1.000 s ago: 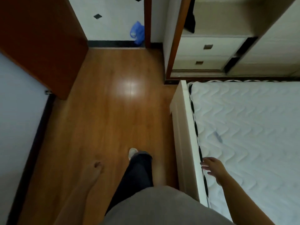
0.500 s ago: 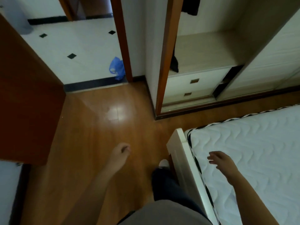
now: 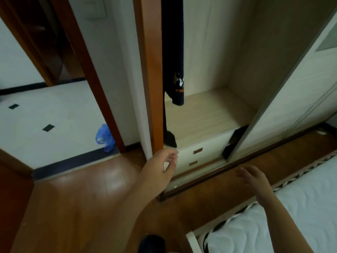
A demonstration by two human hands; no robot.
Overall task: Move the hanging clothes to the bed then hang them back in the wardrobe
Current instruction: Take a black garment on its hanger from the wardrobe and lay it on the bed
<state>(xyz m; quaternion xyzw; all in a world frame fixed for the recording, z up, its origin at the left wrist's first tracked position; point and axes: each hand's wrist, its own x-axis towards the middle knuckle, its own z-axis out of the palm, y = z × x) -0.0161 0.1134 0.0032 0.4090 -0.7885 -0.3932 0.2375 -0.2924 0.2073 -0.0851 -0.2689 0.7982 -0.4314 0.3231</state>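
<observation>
Hanging clothes: I see one dark garment suspended at the left edge of the open wardrobe, just inside the brown frame post, its lower hem clear of the pale shelf and a longer dark part reaching down to the shelf's front left corner. It carries an orange and white print near the hem; there is orange lettering beneath, too blurred for me to read. My left hand is extended forward from a bare forearm, in front of the post's base and the two white drawers; fingers loosely curled, thumb apart, gripping nothing, and I cannot tell whether it touches the wardrobe. My right hand is raised over the wooden floor between wardrobe and bed, palm down, fingers spread and empty, touching nothing. The bed's white quilted mattress occupies the lower right corner, bare. A blue plastic bag lies on the tiled floor beyond the doorway, against the door frame.
</observation>
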